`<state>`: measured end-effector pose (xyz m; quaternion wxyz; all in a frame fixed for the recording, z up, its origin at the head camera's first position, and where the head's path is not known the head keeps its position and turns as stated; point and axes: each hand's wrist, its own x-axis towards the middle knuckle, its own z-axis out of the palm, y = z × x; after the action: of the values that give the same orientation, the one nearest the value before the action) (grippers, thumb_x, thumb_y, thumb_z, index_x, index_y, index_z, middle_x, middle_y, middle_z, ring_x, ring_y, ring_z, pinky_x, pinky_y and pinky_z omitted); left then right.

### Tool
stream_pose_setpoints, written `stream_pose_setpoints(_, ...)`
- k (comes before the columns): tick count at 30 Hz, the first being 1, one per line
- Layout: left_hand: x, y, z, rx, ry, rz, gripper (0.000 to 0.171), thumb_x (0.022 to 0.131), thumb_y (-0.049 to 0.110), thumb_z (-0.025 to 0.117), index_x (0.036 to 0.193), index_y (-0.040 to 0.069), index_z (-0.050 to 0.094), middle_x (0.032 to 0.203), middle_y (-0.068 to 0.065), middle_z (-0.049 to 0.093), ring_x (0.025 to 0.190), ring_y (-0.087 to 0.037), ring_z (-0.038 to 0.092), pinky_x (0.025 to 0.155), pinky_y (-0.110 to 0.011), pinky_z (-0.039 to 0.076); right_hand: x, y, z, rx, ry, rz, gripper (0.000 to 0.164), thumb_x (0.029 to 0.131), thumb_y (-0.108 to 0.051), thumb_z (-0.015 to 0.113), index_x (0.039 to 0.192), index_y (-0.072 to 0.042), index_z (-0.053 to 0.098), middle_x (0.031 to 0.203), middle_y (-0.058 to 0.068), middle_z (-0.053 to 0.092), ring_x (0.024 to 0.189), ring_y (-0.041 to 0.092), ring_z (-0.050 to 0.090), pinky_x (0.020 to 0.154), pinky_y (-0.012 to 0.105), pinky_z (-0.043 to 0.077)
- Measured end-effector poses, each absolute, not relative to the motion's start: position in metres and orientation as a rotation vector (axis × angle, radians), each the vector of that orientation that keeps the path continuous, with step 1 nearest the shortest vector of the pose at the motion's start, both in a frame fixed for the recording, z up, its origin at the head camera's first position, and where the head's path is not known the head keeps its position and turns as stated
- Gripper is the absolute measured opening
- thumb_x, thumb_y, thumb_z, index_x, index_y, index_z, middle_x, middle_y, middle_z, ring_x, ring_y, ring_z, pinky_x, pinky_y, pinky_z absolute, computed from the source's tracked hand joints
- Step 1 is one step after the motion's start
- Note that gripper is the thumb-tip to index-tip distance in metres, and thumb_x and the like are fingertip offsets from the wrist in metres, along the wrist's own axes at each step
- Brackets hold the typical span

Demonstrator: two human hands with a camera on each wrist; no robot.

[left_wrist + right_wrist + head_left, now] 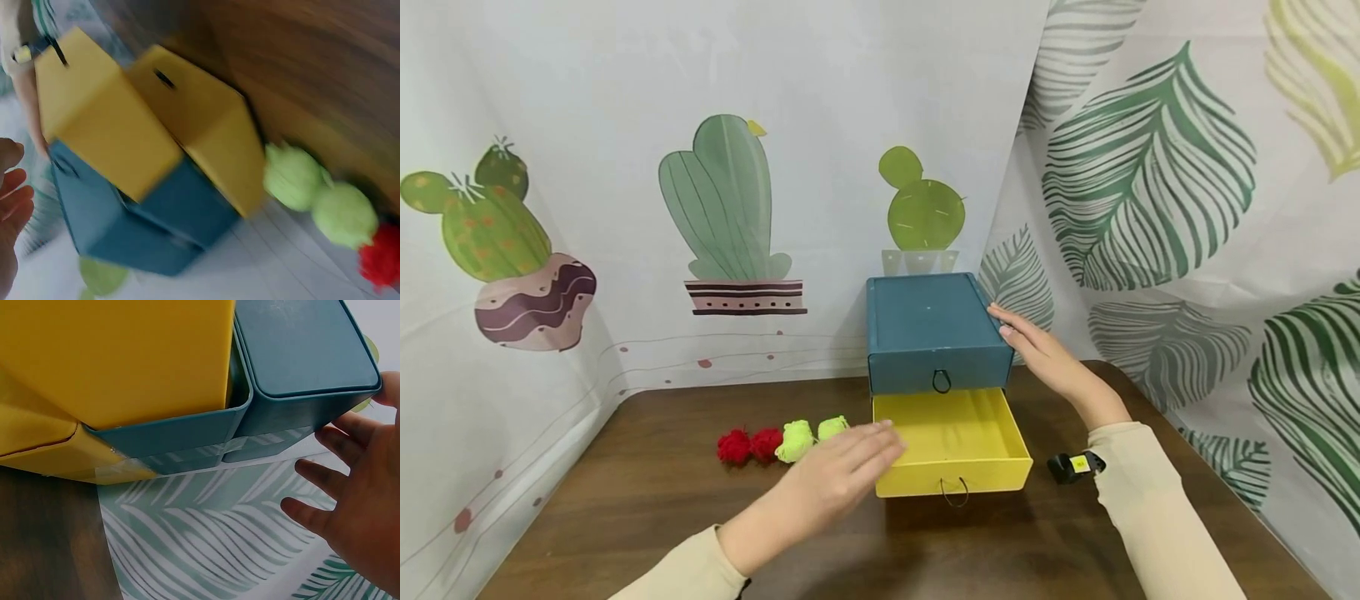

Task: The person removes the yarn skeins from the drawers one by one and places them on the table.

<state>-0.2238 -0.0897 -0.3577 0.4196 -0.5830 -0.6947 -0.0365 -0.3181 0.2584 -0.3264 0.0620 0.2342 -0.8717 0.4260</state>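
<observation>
A cabinet of stacked drawers stands on the table. Its blue top drawer (943, 368) is closed, while the yellow drawer (951, 477) beneath it is pulled out, with a bare floor and a black loop handle. In the left wrist view, a lower yellow drawer (206, 119) sits under the pulled-out one. My left hand (842, 471) is held flat with straight fingers by the left side of the yellow drawer, overlapping its edge in the head view. My right hand (1045, 354) rests extended fingertips along the right edge of the blue top; the right wrist view shows its fingers (322, 481) spread.
Two balls of red yarn (733, 447) and two of yellow-green yarn (796, 440) sit in a row left of the cabinet. Behind the brown table (647, 500) hangs a white cloth (827, 167) printed with cacti; one with leaves hangs on the right.
</observation>
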Motion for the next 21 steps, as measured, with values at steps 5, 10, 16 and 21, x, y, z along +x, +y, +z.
stream_pose_setpoints(5,-0.210,-0.059,-0.364,-1.628,-1.642,0.050,0.036,0.103,0.001,0.033,0.130,0.000,0.056,0.130,-0.012,0.060,0.125,-0.023,0.053,0.107,-0.033,0.037,-0.320,0.260,-0.328,0.688,-2.650,1.262,0.053,0.105,-0.038,0.032,0.153,-0.017,0.026,0.160,0.003,0.017,0.145,0.032,0.012,0.111,0.061,0.017)
stream_pose_setpoints(10,-0.206,-0.042,-0.379,-1.735,-1.818,0.243,0.040,0.103,0.008,0.036,0.141,0.006,0.046,0.142,-0.006,0.050,0.135,-0.019,0.040,0.113,-0.029,0.028,-0.321,0.260,-0.329,0.689,-2.642,1.252,0.052,0.105,-0.038,0.032,0.153,-0.017,0.027,0.159,0.005,0.018,0.145,0.034,0.013,0.111,0.062,0.016)
stream_pose_setpoints(16,-0.212,-0.034,-0.392,-1.706,-1.905,0.352,0.041,0.099,0.012,0.046,0.141,0.011,0.049,0.141,-0.002,0.051,0.134,-0.014,0.042,0.112,-0.026,0.029,-0.321,0.259,-0.330,0.690,-2.643,1.267,0.052,0.105,-0.037,0.033,0.153,-0.018,0.027,0.160,0.004,0.018,0.145,0.032,0.012,0.111,0.061,0.017)
stream_pose_setpoints(21,-0.216,-0.034,-0.394,-1.699,-1.859,0.376,0.040,0.098,0.011,0.049,0.138,0.012,0.053,0.140,-0.002,0.053,0.133,-0.014,0.044,0.111,-0.026,0.030,-0.315,0.256,-0.323,0.687,-2.648,1.277,0.051,0.106,-0.032,0.033,0.153,-0.013,0.026,0.160,0.008,0.017,0.145,0.035,0.012,0.111,0.062,0.016)
